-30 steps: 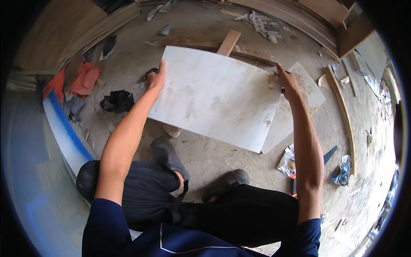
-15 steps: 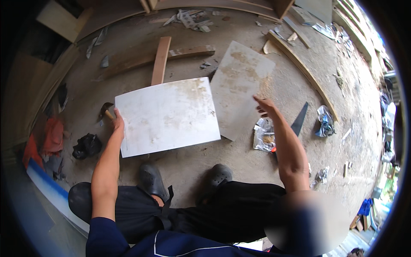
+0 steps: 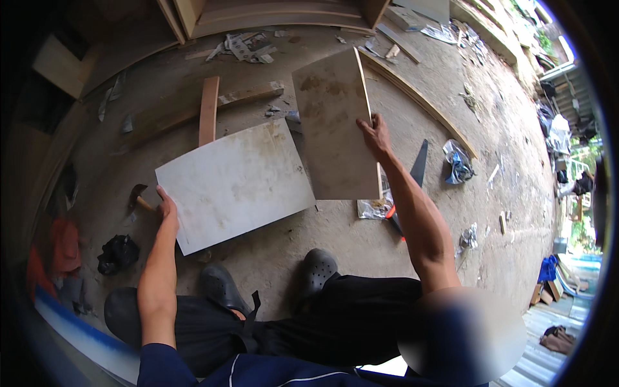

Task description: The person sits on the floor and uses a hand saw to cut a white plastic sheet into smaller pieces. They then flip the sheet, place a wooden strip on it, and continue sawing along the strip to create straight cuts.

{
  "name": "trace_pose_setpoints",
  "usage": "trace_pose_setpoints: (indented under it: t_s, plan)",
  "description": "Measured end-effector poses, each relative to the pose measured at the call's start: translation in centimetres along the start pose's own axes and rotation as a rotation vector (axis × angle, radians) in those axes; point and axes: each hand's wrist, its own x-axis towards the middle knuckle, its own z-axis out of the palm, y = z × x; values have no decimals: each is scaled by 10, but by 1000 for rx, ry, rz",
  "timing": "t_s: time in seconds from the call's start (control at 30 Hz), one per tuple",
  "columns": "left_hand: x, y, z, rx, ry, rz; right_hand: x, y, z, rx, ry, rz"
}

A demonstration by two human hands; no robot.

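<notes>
pale board (image 3: 235,184) now lies lower and flatter on the dirt floor (image 3: 451,116) than a second ago, left hand (image 3: 166,208) fingers gripping its left edge. right hand (image 3: 376,134) has come off it and now clasps the brown panel (image 3: 335,122) alongside, tipping it up. hammer (image 3: 138,195) just left.

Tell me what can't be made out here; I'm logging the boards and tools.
Head view only:
- Floor under the white board: covered by it.
- Saw: partly behind the right forearm.
- Hammer handle: end hidden by the left hand.
- Right hand fingers: curl behind the brown board edge.
- Right shoulder: blurred.
- Far-right yard: too small, bent by the lens rim.
</notes>
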Motion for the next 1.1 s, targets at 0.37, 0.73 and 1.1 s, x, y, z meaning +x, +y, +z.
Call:
trace_pose_setpoints:
  t_s: [0.37, 0.73, 1.1]
  plan:
    - [-7, 30, 39, 214, -86, 161, -74, -71, -76, -647, 310, 61]
    - [25, 6, 66, 407, -14, 459, -72, 16, -64, -728, 4, 260]
    - [-62, 67, 80, 528, -94, 488, -107, 86, -140, -344, 104, 296]
